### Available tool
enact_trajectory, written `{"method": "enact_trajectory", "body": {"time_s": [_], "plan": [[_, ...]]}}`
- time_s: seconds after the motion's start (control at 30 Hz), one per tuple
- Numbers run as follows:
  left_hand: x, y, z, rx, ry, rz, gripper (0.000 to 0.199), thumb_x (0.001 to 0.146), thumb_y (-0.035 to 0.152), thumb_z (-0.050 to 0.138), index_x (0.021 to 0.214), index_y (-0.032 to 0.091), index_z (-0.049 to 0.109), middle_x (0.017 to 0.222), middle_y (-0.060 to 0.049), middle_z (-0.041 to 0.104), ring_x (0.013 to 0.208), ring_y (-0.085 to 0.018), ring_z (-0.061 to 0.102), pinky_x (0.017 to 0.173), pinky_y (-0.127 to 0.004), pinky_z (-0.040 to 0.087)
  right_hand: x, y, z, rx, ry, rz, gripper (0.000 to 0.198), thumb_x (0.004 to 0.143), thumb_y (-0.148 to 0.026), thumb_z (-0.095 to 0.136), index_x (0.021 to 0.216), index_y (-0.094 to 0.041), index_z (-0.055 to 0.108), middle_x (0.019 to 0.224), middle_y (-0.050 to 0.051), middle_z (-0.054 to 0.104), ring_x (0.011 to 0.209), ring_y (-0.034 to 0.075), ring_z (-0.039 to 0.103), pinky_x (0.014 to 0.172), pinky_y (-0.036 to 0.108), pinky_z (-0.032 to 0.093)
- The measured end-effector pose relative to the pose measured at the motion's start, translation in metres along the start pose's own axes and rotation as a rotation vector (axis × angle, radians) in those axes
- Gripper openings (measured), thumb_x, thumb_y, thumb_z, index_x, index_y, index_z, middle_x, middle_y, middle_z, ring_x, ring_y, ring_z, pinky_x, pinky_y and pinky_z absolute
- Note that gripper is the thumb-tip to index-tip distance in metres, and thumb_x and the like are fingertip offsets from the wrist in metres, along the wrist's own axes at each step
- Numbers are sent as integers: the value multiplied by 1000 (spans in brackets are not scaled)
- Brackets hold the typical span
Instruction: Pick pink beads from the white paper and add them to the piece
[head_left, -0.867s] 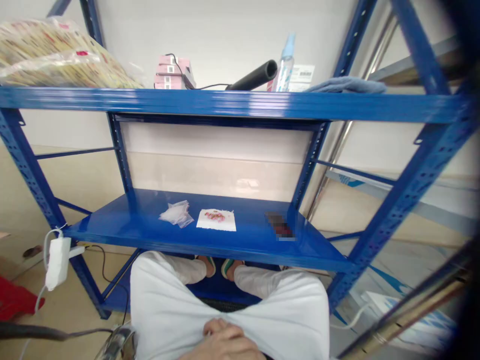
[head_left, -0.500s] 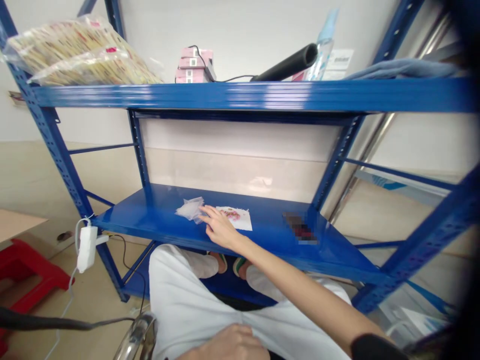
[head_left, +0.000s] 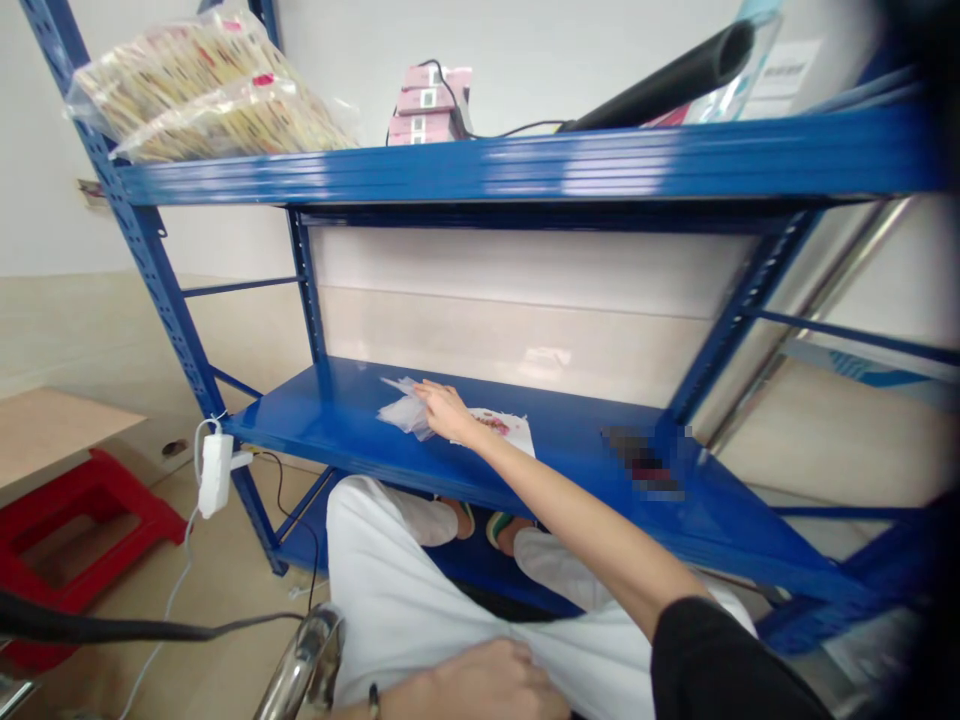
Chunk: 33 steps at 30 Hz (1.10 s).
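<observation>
The clear bags (head_left: 403, 414) lie on the lower shelf (head_left: 581, 487), directly to the left of the right hand (head_left: 448, 412), and its fingertips touch their right edge. Whether the fingers pinch a bag, I cannot tell (they are too small here). Partly behind this hand is a white sheet (head_left: 521, 436) with pink pieces (head_left: 495, 424). The left hand (head_left: 499, 682) rests on the lap; its grip I cannot tell.

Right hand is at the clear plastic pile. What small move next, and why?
I'd probably pinch one piece lightly and lift it: the right hand appears to touch the clear plastic pile, whose pieces overlap, so a firm grab might take several.
</observation>
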<state>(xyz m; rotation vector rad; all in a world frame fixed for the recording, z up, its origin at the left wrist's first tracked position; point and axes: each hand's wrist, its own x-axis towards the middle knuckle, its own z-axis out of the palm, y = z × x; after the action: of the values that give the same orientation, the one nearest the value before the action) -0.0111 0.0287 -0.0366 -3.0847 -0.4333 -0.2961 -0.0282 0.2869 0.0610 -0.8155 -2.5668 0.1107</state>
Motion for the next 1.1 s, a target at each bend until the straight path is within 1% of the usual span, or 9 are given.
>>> {"method": "enact_trajectory", "body": {"time_s": [0.1,0.2,0.33,0.47,0.6,0.73,0.9,1.0,1.1], "plan": [[-9,-1,-4,119,128,-48,12,89,24,55,79,17,57,75,-2,60,70,-15,56,64,-30,41,-16,-13,-16,179,114,30,58,80,-3,42,136,-9,54,144,13,50,137,21,42,116,38,28],[-14,-4,-15,134,232,-135,8,87,20,51,86,16,58,81,-5,62,79,-18,57,71,-32,43,-43,-28,-37,487,158,113,54,77,-4,44,127,-11,63,136,11,59,129,20,52,113,36,35],[-22,-9,-33,191,499,-265,35,86,12,44,118,14,58,116,-13,63,109,-23,56,93,-39,44,-103,-45,-68,913,131,251,45,79,-12,49,118,-20,69,124,7,67,121,23,58,105,43,44],[-29,-22,-51,388,722,-475,58,88,10,43,146,17,38,147,-17,43,139,-29,36,111,-49,32,-178,-58,-84,1102,164,449,34,82,-23,56,111,-23,73,117,8,70,115,25,62,96,41,49],[-22,-45,-63,388,647,-586,76,90,30,54,154,8,17,155,-21,31,146,-32,23,117,-51,23,-239,-74,-73,1198,204,635,35,81,-28,59,111,-21,74,113,10,71,101,24,66,91,39,49],[-9,-61,-50,328,520,-562,78,92,30,50,155,8,11,156,-18,31,147,-29,23,119,-48,19,-267,-85,-50,1251,242,685,38,78,-28,60,112,-19,74,115,10,71,102,24,64,91,37,47],[-11,-68,-16,305,501,-559,61,92,12,42,150,9,26,143,-17,49,142,-27,33,116,-46,26,-274,-80,-28,1159,259,707,37,73,-23,61,107,-21,76,110,7,72,109,26,61,103,43,39],[-15,-72,-6,255,476,-566,52,90,10,44,142,8,38,131,-17,57,135,-29,41,112,-47,32,-274,-71,-19,1121,210,630,35,74,-22,61,106,-22,76,112,7,72,116,27,59,107,45,36],[-16,-74,-4,185,414,-542,42,88,8,46,130,12,49,118,-14,61,126,-29,46,107,-46,36,-277,-67,-10,1061,206,545,36,76,-17,57,108,-21,74,111,8,72,114,26,60,103,44,42]]}}
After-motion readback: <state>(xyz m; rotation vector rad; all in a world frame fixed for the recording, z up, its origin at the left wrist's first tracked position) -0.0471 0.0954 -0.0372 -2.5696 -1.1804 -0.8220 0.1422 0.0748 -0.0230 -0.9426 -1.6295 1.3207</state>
